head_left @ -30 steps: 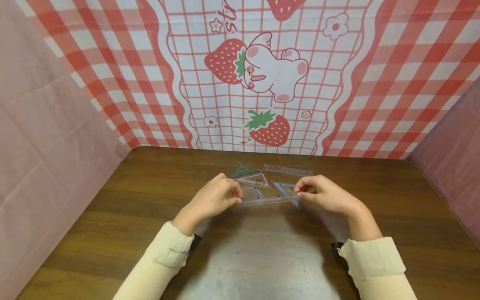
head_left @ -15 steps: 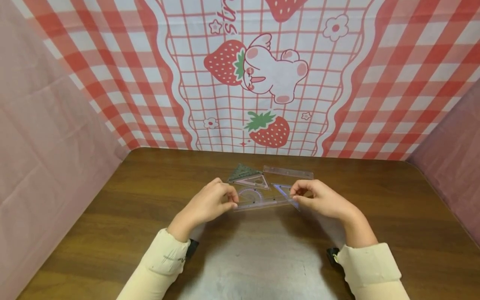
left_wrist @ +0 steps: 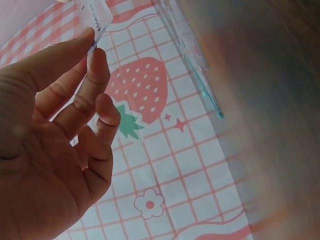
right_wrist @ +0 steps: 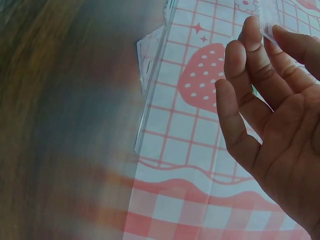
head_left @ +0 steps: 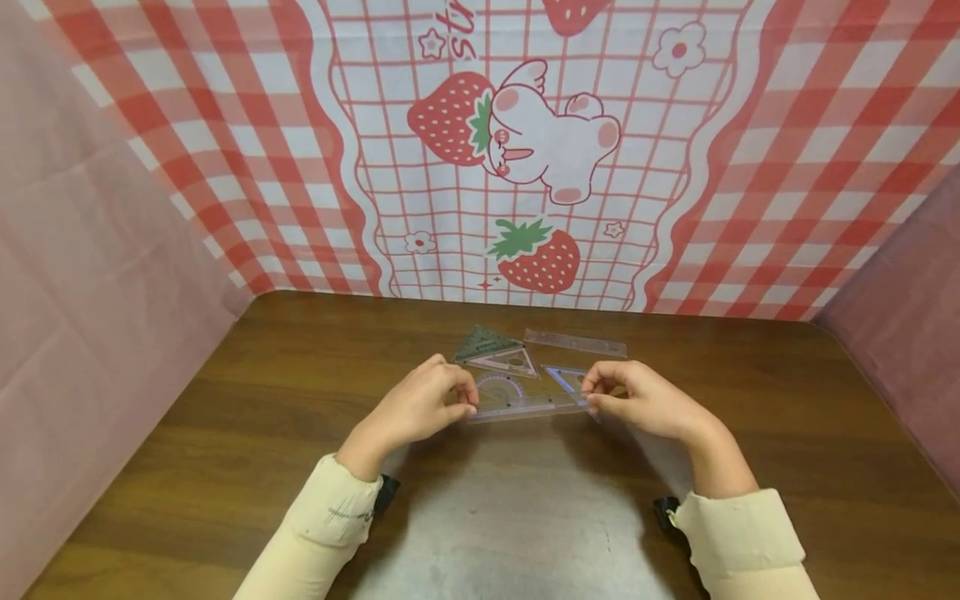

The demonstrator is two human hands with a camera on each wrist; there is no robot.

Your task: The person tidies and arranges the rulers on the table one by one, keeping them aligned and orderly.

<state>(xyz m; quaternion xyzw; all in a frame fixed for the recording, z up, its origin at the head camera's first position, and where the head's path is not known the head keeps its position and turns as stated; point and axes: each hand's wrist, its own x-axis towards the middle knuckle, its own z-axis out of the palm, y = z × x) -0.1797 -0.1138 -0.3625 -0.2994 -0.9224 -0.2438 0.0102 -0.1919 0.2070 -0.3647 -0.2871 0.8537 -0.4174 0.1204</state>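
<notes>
My two hands hold a clear plastic ruler (head_left: 525, 409) between them, just above the table. The left hand (head_left: 420, 406) pinches its left end between thumb and fingers; printed lettering shows on that ruler end (left_wrist: 95, 17) in the left wrist view. At the other end, the right hand (head_left: 648, 402) pinches it by thumb and fingertips. Behind the ruler lies a clear protractor (head_left: 501, 392) with a purple arc, partly seen through it. A blue-edged set square (head_left: 564, 377) is beside the right fingers, which hide part of it.
Farther back on the wooden table (head_left: 225, 417) are a dark green set square (head_left: 486, 342), a pink-edged set square (head_left: 510, 361) and another clear ruler (head_left: 576, 342). A red checked strawberry cloth (head_left: 300, 208) hangs behind the table's far edge.
Both hands have come slightly nearer to me with the ruler, and the right hand has shifted a little left. Over the last half second they have hardly moved.
</notes>
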